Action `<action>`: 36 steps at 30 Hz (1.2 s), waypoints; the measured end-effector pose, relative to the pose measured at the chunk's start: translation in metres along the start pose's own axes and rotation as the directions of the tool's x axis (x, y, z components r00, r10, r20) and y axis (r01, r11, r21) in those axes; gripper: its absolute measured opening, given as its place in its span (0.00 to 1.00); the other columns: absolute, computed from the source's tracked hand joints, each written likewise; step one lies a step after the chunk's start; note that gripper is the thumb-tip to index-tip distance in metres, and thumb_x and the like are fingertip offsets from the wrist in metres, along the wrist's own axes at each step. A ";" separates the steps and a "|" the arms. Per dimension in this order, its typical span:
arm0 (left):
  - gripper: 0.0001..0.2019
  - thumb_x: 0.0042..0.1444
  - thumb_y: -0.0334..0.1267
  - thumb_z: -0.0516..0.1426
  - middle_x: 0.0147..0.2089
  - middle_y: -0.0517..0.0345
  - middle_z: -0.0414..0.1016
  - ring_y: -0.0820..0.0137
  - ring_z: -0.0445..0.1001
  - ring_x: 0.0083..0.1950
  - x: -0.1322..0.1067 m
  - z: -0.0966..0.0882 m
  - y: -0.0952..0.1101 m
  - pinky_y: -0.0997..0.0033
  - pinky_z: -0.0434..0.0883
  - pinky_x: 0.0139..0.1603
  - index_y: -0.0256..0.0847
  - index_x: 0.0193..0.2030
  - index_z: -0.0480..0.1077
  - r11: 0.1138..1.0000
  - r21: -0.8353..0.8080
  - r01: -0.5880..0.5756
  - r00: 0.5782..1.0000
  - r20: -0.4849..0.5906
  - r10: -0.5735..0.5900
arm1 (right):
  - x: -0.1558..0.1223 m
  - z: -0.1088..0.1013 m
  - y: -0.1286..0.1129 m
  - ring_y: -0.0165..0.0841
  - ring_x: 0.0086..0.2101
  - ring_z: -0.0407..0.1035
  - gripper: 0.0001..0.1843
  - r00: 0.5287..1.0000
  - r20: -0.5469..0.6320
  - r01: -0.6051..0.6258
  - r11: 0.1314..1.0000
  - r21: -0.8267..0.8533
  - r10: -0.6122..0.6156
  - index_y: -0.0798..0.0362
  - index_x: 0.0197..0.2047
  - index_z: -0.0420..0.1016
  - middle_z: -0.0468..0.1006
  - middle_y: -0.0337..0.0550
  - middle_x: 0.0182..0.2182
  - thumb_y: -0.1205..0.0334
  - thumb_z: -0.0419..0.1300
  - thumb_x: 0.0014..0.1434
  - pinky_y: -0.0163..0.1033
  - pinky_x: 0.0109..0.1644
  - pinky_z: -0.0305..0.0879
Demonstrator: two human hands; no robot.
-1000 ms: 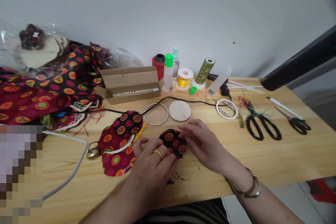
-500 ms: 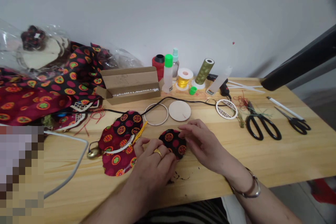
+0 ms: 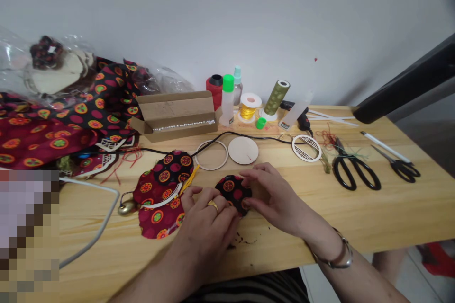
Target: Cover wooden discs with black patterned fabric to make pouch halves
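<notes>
A small round disc wrapped in dark patterned fabric [image 3: 233, 191] lies on the wooden table [image 3: 373, 208] between both hands. My left hand [image 3: 209, 220], with a gold ring, grips the disc's left and near edge with curled fingers. My right hand [image 3: 275, 199] pinches the disc's right edge, thumb and fingers pressed on the fabric. Just left lie two cut pieces of the same red and black patterned fabric [image 3: 163, 191] with a white ring segment and a yellow tassel [image 3: 190, 177] on them.
Behind the hands lie a white hoop [image 3: 211, 154], a plain round disc [image 3: 243, 149], a lattice disc [image 3: 307, 147] and a black cord. Thread spools, glue bottles [image 3: 227, 99] and a cardboard box [image 3: 176, 114] stand at the back. Two scissors [image 3: 353, 170] lie right; piled fabric [image 3: 53, 123] left.
My right hand has slid slightly left and closed its fingers further onto the disc's right edge. The left hand stays nearly still.
</notes>
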State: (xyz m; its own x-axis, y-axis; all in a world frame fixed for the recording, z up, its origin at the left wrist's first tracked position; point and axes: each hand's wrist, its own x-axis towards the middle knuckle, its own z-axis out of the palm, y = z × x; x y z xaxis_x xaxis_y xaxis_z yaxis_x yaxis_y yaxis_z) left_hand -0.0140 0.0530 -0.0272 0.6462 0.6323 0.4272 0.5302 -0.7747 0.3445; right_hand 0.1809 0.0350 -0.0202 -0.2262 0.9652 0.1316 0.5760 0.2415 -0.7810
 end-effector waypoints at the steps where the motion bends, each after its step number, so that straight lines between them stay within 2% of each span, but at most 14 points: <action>1: 0.07 0.56 0.31 0.56 0.25 0.61 0.75 0.66 0.69 0.34 0.000 0.000 0.000 0.56 0.55 0.45 0.42 0.28 0.72 1.000 -0.007 0.004 1.000 0.004 -0.004 | 0.000 0.000 0.000 0.38 0.50 0.61 0.29 1.000 0.006 -0.002 1.000 -0.003 0.002 0.46 0.57 0.65 0.69 0.45 0.47 0.73 0.63 0.54 0.50 0.55 0.63; 10: 0.06 0.57 0.31 0.56 0.29 0.61 0.75 0.64 0.68 0.37 -0.003 -0.002 0.001 0.53 0.54 0.46 0.43 0.31 0.72 0.998 -0.062 0.025 0.999 0.037 -0.022 | 0.000 -0.001 -0.002 0.38 0.50 0.61 0.29 0.999 0.036 -0.020 1.000 -0.013 0.020 0.45 0.57 0.64 0.69 0.44 0.48 0.73 0.62 0.55 0.50 0.55 0.63; 16: 0.04 0.56 0.32 0.56 0.45 0.55 0.77 0.56 0.65 0.51 -0.004 -0.008 0.004 0.50 0.56 0.51 0.43 0.37 0.71 0.986 -0.066 0.151 0.987 -0.048 -0.154 | -0.001 -0.002 -0.004 0.39 0.51 0.60 0.29 1.000 0.023 0.013 1.000 -0.004 -0.013 0.45 0.58 0.63 0.70 0.44 0.49 0.73 0.62 0.55 0.50 0.56 0.62; 19: 0.05 0.56 0.30 0.55 0.48 0.56 0.78 0.54 0.64 0.52 -0.005 -0.006 0.001 0.47 0.55 0.52 0.43 0.37 0.69 0.984 -0.006 0.177 0.982 -0.070 -0.177 | -0.001 -0.002 -0.003 0.38 0.50 0.61 0.28 0.999 0.001 0.033 0.999 0.016 -0.033 0.45 0.57 0.63 0.70 0.44 0.48 0.72 0.62 0.56 0.49 0.55 0.63; 23: 0.05 0.56 0.30 0.55 0.51 0.56 0.77 0.52 0.65 0.54 -0.007 -0.002 -0.002 0.46 0.56 0.52 0.43 0.38 0.69 0.981 0.062 0.184 0.982 -0.050 -0.181 | -0.002 -0.002 -0.002 0.37 0.51 0.60 0.26 0.996 -0.056 0.076 0.996 0.044 -0.073 0.47 0.58 0.60 0.69 0.45 0.49 0.73 0.57 0.59 0.49 0.57 0.61; 26: 0.05 0.56 0.30 0.54 0.51 0.56 0.78 0.50 0.65 0.54 -0.007 -0.001 -0.001 0.45 0.57 0.51 0.43 0.38 0.69 0.979 0.089 0.181 0.983 -0.043 -0.178 | -0.002 -0.001 -0.005 0.38 0.54 0.57 0.26 0.997 0.002 0.080 0.997 0.009 -0.080 0.48 0.60 0.59 0.67 0.47 0.51 0.75 0.52 0.60 0.50 0.59 0.59; 30: 0.05 0.57 0.31 0.54 0.50 0.58 0.78 0.50 0.64 0.55 -0.005 -0.003 0.001 0.45 0.57 0.52 0.43 0.37 0.70 0.978 0.073 0.195 0.981 -0.032 -0.193 | 0.000 0.000 -0.011 0.38 0.55 0.53 0.28 0.991 0.117 0.060 0.998 -0.016 -0.058 0.46 0.62 0.58 0.70 0.43 0.49 0.77 0.49 0.60 0.50 0.60 0.57; 36: 0.04 0.56 0.32 0.54 0.52 0.58 0.78 0.49 0.64 0.55 -0.004 -0.005 0.002 0.44 0.56 0.53 0.42 0.35 0.70 0.978 0.060 0.202 0.979 0.003 -0.202 | 0.001 0.001 -0.014 0.38 0.57 0.50 0.25 0.987 0.155 0.045 0.998 -0.047 -0.037 0.47 0.62 0.57 0.69 0.44 0.50 0.72 0.50 0.62 0.51 0.62 0.55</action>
State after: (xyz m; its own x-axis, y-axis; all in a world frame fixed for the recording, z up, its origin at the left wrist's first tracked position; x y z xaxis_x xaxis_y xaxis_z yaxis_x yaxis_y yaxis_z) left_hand -0.0181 0.0483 -0.0241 0.5272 0.7760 0.3464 0.6819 -0.6295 0.3725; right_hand 0.1718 0.0322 -0.0093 -0.3665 0.9282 0.0640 0.6019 0.2889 -0.7445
